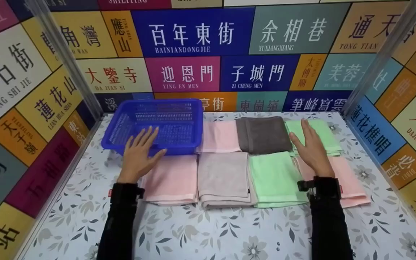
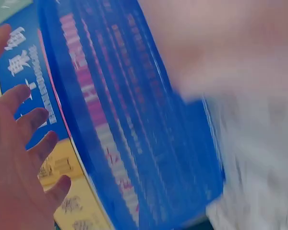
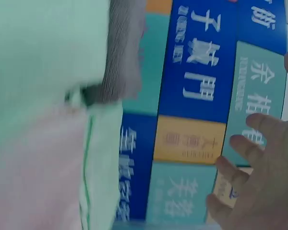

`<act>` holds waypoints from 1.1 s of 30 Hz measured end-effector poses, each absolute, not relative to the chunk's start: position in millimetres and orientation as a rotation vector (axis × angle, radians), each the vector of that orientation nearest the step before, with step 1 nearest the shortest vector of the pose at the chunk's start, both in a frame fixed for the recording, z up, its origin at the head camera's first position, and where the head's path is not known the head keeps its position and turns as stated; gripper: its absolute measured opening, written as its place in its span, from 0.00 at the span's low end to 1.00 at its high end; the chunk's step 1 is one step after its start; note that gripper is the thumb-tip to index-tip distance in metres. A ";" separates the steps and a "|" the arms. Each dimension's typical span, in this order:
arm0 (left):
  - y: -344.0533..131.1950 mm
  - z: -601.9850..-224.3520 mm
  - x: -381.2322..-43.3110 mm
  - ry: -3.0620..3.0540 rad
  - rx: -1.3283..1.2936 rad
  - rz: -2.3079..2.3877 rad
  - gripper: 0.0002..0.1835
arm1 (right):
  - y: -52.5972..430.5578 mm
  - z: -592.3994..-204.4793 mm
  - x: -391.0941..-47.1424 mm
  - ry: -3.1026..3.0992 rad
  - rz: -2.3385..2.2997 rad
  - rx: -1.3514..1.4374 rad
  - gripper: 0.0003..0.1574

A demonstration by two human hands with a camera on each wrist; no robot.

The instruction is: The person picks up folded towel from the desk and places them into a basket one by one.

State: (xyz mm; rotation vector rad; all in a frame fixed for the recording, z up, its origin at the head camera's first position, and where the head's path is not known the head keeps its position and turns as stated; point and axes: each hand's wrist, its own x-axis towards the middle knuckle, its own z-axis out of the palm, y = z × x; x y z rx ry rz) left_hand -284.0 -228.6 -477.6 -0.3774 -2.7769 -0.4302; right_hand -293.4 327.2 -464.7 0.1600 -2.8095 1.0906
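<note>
My left hand [image 1: 138, 157] hovers at the near edge of a blue plastic basket [image 1: 121, 143], fingers spread and holding nothing. The basket's slotted walls fill the middle of the left wrist view. Over the right-hand towels is my right hand [image 1: 312, 150], its fingers extended and free of any object. A folded green towel [image 1: 327, 135] lies beneath its fingers, and a pink towel [image 1: 352, 186] is under the wrist. Folded towels lie in two rows: a pink one [image 1: 173, 177], a light grey-pink one [image 1: 223, 175] and a green one [image 1: 274, 177] in front.
Behind, beside the basket, lie a pink towel [image 1: 220, 135] and a dark grey towel [image 1: 265, 133]. All rest on a white leaf-patterned tabletop [image 1: 200, 234]. Colourful sign-covered walls [image 1: 184, 74] enclose the back and both sides, with clear posts [image 1: 377, 65] at the corners.
</note>
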 end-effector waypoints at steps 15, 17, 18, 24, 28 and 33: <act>-113.9 -507.7 -259.0 -2.740 -0.825 -0.680 0.34 | 225.9 -487.0 -294.7 -2.876 1.511 0.319 0.61; -107.6 -514.1 -254.9 -2.844 -0.757 -0.760 0.33 | 216.2 -492.4 -291.9 -2.923 1.437 0.374 0.60; -105.3 -516.6 -253.1 -2.881 -0.722 -0.794 0.33 | 212.4 -494.7 -290.4 -2.947 1.412 0.392 0.60; -97.2 -524.6 -246.1 -2.927 -0.612 -0.738 0.39 | 199.1 -504.7 -288.5 -3.091 1.239 0.421 0.65; -93.2 -526.4 -245.5 -2.962 -0.678 -0.678 0.40 | 195.0 -510.7 -289.4 -3.139 1.115 0.415 0.69; -92.4 -526.6 -247.5 -2.993 -0.705 -0.738 0.39 | 191.6 -517.1 -291.0 -3.114 1.023 0.474 0.67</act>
